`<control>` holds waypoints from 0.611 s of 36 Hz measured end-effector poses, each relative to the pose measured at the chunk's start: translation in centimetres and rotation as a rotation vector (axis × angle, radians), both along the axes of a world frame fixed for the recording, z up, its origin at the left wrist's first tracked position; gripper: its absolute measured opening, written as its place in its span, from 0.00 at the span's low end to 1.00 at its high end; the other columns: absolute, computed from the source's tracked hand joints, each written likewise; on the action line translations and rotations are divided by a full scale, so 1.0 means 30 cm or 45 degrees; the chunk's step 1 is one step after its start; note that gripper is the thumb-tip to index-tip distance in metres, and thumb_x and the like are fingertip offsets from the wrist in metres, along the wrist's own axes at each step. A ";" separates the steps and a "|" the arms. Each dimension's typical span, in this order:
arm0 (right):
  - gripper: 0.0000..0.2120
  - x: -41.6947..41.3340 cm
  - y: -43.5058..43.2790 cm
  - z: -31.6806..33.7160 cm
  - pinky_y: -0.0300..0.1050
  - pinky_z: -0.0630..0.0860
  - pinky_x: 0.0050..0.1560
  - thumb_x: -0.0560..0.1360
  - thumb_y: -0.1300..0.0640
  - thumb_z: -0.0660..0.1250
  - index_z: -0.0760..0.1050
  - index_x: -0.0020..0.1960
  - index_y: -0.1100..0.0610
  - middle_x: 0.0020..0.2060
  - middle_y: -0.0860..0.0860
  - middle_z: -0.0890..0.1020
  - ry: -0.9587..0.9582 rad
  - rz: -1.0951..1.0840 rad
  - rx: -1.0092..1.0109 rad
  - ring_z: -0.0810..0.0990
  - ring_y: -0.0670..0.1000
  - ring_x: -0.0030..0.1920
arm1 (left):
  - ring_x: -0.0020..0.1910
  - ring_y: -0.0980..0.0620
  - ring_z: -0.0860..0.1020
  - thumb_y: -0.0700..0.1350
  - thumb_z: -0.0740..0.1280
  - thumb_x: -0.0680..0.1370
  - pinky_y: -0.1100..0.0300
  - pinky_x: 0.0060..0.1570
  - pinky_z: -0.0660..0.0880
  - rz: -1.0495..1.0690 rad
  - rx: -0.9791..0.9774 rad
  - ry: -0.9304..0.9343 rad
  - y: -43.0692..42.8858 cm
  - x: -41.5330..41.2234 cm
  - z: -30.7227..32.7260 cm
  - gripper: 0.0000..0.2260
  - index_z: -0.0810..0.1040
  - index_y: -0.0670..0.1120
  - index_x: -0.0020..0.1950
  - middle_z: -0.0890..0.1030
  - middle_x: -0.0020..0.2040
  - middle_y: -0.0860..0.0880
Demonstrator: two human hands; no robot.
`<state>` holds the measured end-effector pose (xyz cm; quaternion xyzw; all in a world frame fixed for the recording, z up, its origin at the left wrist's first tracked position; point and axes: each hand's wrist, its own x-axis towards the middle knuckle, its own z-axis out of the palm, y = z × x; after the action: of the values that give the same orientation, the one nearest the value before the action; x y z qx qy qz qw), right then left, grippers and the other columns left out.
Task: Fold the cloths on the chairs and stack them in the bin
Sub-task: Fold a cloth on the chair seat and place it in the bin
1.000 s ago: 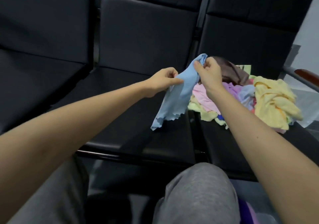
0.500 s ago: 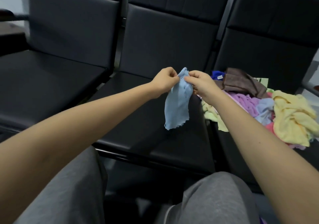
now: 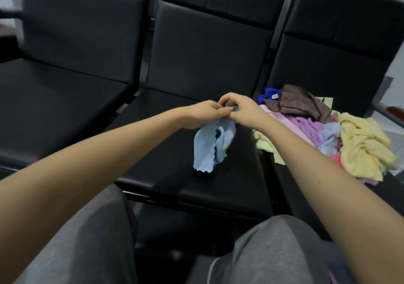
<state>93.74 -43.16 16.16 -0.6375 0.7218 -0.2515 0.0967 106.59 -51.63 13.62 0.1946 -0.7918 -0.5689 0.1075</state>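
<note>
Soft heathered grey trousers [image 3: 83,240] cover both legs, at five and seven o'clock; forearms [image 3: 98,152] are bare.

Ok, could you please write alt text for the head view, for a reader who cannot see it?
The left hand and right hand pinch the top of a blue cloth hanging over the middle chair. A heap of unfolded cloths lies on the right chair.
</note>
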 end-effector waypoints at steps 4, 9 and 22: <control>0.10 0.007 -0.022 -0.015 0.38 0.72 0.39 0.72 0.66 0.66 0.77 0.45 0.52 0.40 0.48 0.79 0.040 -0.034 0.059 0.77 0.48 0.43 | 0.43 0.52 0.75 0.37 0.65 0.76 0.60 0.42 0.73 -0.106 -0.332 -0.289 -0.018 0.035 0.005 0.10 0.73 0.41 0.57 0.76 0.46 0.46; 0.10 0.010 -0.023 -0.018 0.33 0.69 0.36 0.73 0.67 0.63 0.79 0.42 0.54 0.36 0.43 0.78 -0.009 -0.158 0.035 0.75 0.46 0.43 | 0.36 0.52 0.68 0.38 0.64 0.75 0.62 0.32 0.63 0.040 -0.853 -0.546 -0.067 0.057 -0.025 0.05 0.68 0.44 0.44 0.71 0.40 0.48; 0.12 -0.109 -0.035 0.038 0.50 0.80 0.44 0.72 0.61 0.64 0.82 0.40 0.47 0.38 0.52 0.82 -0.123 -0.596 -0.103 0.77 0.51 0.39 | 0.50 0.40 0.77 0.35 0.58 0.74 0.50 0.46 0.73 0.479 -1.145 -0.290 -0.289 0.179 0.024 0.13 0.80 0.45 0.50 0.80 0.50 0.44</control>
<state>90.47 -44.22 17.29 -0.4433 0.8337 -0.3261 0.0445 111.95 -60.29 14.36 0.3293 -0.9165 -0.1171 0.1944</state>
